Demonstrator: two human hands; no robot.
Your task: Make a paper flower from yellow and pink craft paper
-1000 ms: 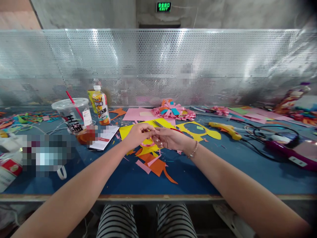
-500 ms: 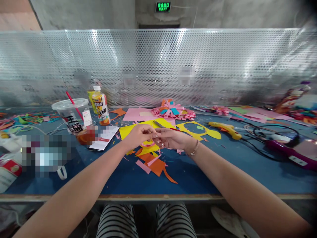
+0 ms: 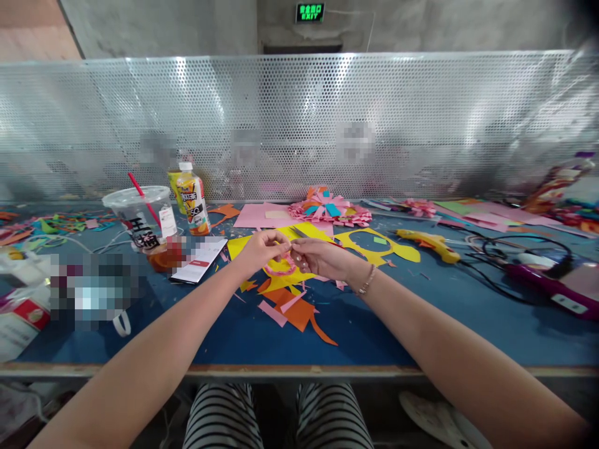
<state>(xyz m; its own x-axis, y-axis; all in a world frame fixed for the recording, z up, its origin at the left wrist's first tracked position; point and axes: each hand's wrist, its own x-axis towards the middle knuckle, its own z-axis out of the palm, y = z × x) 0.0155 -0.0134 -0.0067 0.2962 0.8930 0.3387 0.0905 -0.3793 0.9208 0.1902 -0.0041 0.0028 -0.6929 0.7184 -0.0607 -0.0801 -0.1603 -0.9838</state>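
My left hand [image 3: 262, 252] is closed in a pinch at the table's middle, fingertips meeting those of my right hand [image 3: 322, 257]. My right hand, with a bracelet at its wrist, is pinched too. A pink curved strip [image 3: 279, 272], looking like fringed paper, hangs in a loop below the fingertips, and both hands seem to grip its upper part; the exact hold is hidden. Under the hands lies yellow paper [image 3: 241, 247]. Scissors [image 3: 299, 232] rest just behind my right hand, partly covered. Orange paper [image 3: 297, 313] and pink scraps [image 3: 272, 313] lie nearer to me.
A yellow glue gun [image 3: 428, 243] and a purple tool [image 3: 547, 290] with black cables lie to the right. At left stand a plastic cup [image 3: 135, 215] with a straw and a drink bottle [image 3: 193, 202]. A pink fringed paper flower [image 3: 327, 209] sits before the perforated metal screen [image 3: 299, 118].
My fingertips have risen slightly, and my right fingers have drawn in. More of the pink loop shows beneath them. The whole view has shifted a little.
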